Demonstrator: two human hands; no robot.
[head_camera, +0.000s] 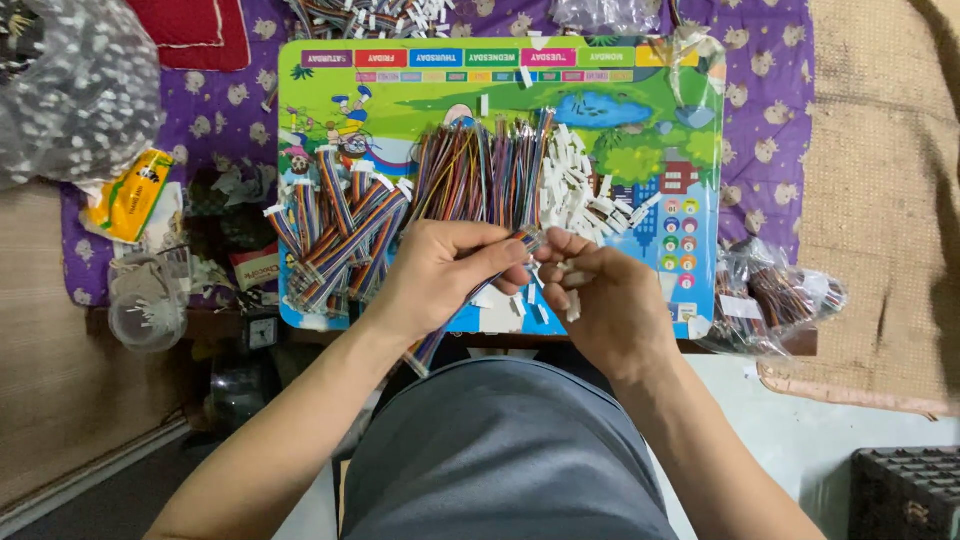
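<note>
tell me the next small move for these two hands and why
Probably bring the white plug in the right hand onto the end of the coloured wire strip pinched by the left hand. The strip's tip and the plug sit almost touching between the fingertips. Finished strips with white ends lie piled at the left of the board, which suggests that pairing.

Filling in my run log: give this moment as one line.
left hand: holds multicoloured wire strip | right hand: holds white connectors, fingertips at strip end | colourful board: wire piles, connector pile
</note>
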